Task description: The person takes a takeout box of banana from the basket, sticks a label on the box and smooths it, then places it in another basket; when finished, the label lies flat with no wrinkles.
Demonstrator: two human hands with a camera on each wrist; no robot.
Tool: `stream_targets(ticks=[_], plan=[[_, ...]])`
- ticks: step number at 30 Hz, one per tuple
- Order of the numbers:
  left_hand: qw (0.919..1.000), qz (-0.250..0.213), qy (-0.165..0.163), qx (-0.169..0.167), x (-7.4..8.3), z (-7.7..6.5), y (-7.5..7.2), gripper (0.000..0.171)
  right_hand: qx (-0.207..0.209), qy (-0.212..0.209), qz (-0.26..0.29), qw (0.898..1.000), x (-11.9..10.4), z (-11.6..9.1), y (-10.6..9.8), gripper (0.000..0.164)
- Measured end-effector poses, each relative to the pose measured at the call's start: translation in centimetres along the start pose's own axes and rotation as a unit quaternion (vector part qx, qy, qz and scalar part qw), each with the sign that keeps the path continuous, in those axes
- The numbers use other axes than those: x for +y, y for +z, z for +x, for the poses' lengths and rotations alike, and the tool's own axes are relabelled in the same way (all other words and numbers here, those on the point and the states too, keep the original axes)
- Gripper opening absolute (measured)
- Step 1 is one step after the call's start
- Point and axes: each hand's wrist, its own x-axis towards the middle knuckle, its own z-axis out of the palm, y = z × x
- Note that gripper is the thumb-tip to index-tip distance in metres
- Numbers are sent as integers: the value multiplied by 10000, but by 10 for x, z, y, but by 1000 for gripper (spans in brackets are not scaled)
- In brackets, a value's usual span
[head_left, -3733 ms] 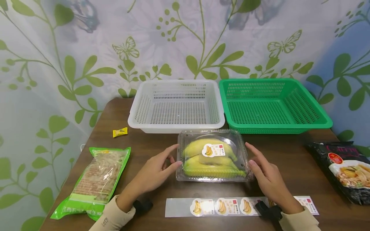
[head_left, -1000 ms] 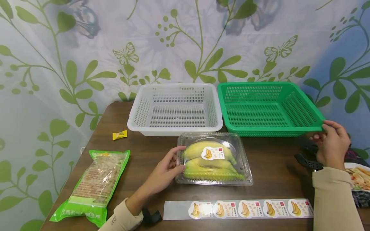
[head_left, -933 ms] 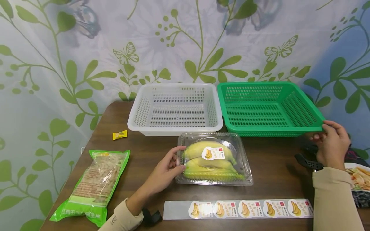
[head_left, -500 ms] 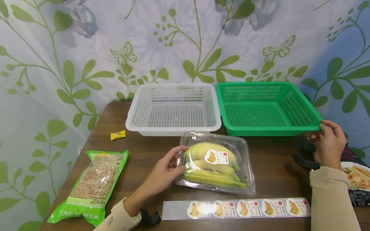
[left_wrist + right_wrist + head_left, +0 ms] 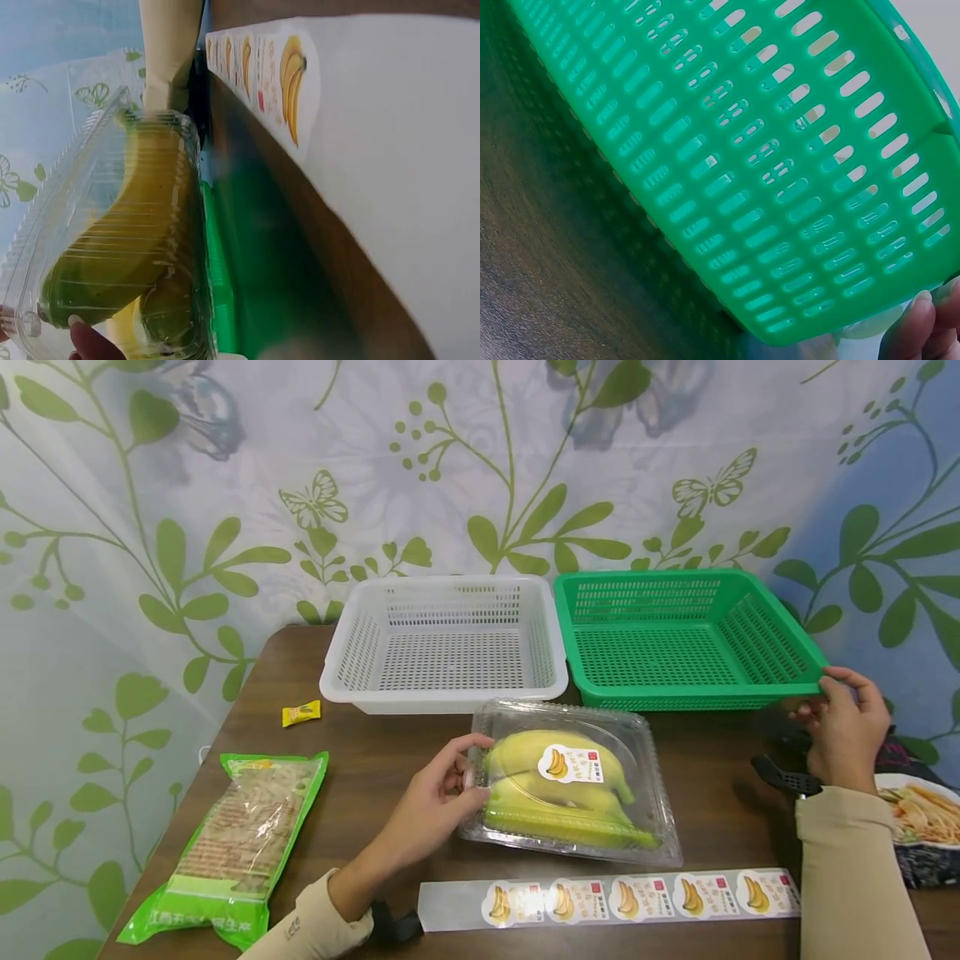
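A clear plastic box of bananas (image 5: pixel 561 777), with a banana label on its lid, is gripped at its left end by my left hand (image 5: pixel 429 806), thumb in front and fingers behind. The box sits askew and looks tilted, its right end nearer to me; the left wrist view shows it above the table. My right hand (image 5: pixel 851 727) pinches the front right corner of the rim of the green basket (image 5: pixel 697 692). In the right wrist view its fingertips (image 5: pixel 921 307) are at the basket's corner, below the slotted wall.
A white basket (image 5: pixel 450 697) stands left of the green one. In front lies a strip of banana labels (image 5: pixel 603 902). A green-edged food packet (image 5: pixel 232 839) and a small yellow packet (image 5: pixel 302 713) lie left; a black noodle packet (image 5: pixel 933 864) lies right, partly hidden.
My right hand has left the box's right side and taken hold of the green basket's corner. Over the last second my left hand has swung the box askew, its right end towards me.
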Motion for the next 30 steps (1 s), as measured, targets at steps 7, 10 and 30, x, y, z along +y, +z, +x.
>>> stream_targets(ticks=[7,10,30], plan=[[9998,-204,46,63,-3,-3,10,56,44,-4,-49,10000,1,-2,1,18],[9997,-231,84,49,-3,-4,14,55,70,0,-75,9999,0,-1,1,17],[9976,-425,460,-289,22,5,25,54,128,42,-90,9999,-1,1,1,17]])
